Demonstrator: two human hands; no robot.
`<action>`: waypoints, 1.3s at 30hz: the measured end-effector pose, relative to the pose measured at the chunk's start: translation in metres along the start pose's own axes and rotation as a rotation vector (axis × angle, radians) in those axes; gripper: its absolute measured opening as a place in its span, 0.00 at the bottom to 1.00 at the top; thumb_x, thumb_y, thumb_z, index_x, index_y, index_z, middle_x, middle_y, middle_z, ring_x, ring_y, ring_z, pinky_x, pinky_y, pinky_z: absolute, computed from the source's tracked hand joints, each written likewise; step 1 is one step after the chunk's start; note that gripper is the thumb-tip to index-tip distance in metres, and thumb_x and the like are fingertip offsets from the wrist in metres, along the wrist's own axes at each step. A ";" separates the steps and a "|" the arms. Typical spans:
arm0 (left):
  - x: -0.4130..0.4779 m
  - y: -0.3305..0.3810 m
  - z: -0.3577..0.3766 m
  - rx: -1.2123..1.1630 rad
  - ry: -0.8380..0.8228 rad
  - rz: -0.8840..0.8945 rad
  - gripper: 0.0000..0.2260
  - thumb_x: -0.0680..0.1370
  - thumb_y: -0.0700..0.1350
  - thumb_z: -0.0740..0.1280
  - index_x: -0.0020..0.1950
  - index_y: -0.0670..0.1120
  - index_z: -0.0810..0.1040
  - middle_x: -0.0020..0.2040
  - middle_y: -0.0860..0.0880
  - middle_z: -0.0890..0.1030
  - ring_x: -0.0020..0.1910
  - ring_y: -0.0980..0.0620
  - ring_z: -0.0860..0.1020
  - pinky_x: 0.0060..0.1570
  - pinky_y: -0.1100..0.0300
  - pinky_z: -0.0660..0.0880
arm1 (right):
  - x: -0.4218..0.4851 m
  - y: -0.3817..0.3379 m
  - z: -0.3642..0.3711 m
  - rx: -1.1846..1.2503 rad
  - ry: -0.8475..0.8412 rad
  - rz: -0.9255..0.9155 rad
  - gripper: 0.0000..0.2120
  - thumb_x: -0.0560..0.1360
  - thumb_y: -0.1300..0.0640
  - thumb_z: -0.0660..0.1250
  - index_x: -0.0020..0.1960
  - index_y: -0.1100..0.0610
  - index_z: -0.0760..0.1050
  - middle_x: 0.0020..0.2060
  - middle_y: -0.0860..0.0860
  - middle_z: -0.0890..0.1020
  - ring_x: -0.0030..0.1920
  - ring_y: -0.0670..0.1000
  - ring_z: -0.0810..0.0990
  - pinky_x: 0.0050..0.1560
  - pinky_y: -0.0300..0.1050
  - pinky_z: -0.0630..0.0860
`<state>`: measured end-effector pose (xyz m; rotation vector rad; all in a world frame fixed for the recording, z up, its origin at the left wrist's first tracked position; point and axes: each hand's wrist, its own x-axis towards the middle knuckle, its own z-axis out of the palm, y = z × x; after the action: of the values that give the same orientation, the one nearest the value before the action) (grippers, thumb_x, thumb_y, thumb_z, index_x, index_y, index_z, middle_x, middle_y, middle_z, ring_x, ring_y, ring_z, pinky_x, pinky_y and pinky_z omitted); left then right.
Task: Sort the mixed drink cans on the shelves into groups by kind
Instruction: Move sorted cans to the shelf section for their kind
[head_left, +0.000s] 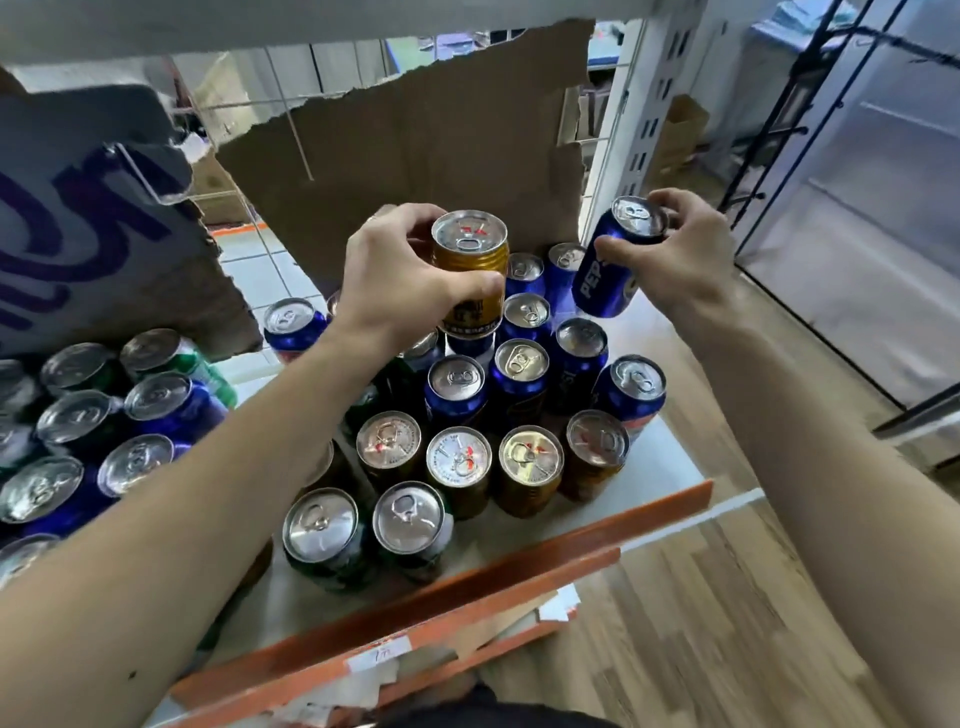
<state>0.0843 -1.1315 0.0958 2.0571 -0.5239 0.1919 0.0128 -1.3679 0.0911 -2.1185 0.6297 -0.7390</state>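
Observation:
My left hand (395, 275) grips a gold can (470, 260) and holds it upright above the cans on the shelf. A blue Pepsi can (613, 265) hangs tilted at the shelf's back right, with the fingers and thumb of my right hand (675, 249) curled round it. Below stand several blue cans (519, 379) in the back right group. A row of gold cans (530, 467) stands in front of them. Two dark green cans (363, 535) stand nearest the front edge. On the left sits a mixed cluster of blue and green cans (130, 415).
The white shelf (670, 457) has an orange front edge (519, 566). Torn cardboard (415, 135) stands behind the cans, and a printed cardboard sheet (78, 234) hangs at the left. A white upright post (634, 119) rises at the back right. Wooden floor (727, 597) lies to the right.

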 end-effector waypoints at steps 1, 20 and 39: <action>0.002 -0.002 0.002 0.002 0.000 -0.006 0.32 0.60 0.56 0.83 0.61 0.47 0.81 0.55 0.51 0.80 0.54 0.55 0.79 0.56 0.57 0.78 | 0.002 0.005 0.004 0.004 -0.008 0.019 0.34 0.61 0.47 0.81 0.63 0.57 0.76 0.53 0.49 0.81 0.52 0.47 0.81 0.58 0.43 0.78; 0.005 -0.026 0.015 0.041 -0.088 -0.031 0.31 0.60 0.60 0.80 0.58 0.49 0.79 0.55 0.51 0.80 0.55 0.53 0.78 0.56 0.51 0.77 | 0.003 0.035 0.055 -0.144 -0.200 0.163 0.35 0.59 0.46 0.83 0.59 0.58 0.76 0.52 0.53 0.81 0.53 0.52 0.79 0.56 0.51 0.79; -0.011 -0.024 -0.001 0.020 -0.033 -0.036 0.32 0.59 0.62 0.79 0.58 0.50 0.79 0.55 0.51 0.79 0.55 0.51 0.78 0.57 0.49 0.78 | -0.018 -0.008 0.036 -0.231 -0.332 -0.023 0.26 0.77 0.42 0.64 0.70 0.55 0.71 0.65 0.53 0.78 0.66 0.52 0.74 0.58 0.38 0.66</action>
<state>0.0848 -1.1167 0.0733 2.0908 -0.5074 0.1426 0.0257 -1.3333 0.0733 -2.3934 0.5288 -0.3241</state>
